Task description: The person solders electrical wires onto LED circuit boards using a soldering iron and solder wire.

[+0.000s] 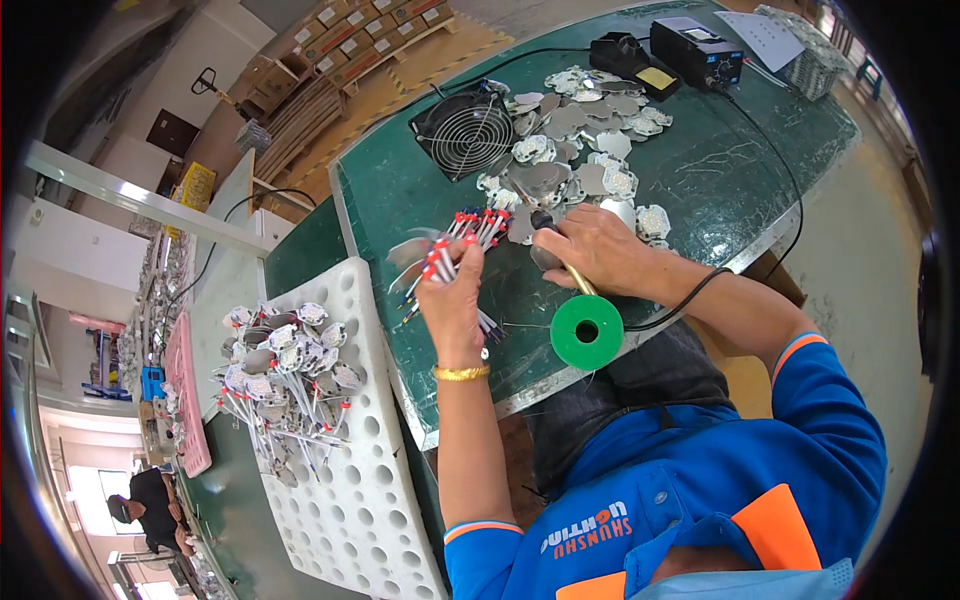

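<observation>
My left hand (452, 305) is closed around several thin wires with red ends (440, 262), and a grey disc beside its fingers is blurred by motion. Behind it, more red-ended wires (487, 225) lie bunched on the green table (720, 165). My right hand (598, 250) grips a soldering iron (543, 235) by its dark handle, the tip pointing away toward a heap of metal-backed round LED boards (570, 150). Just below that hand, a green spool (560, 345) sits near the table edge, with a thin strand running left from it.
A black fan (465, 135) stands left of the heap. Behind are an iron holder (628, 62) and soldering station (697, 52), its cord looping along the right. At left, a perforated white foam board (375, 490) bears wired LED boards (290, 355). Another person (153, 508) is far left.
</observation>
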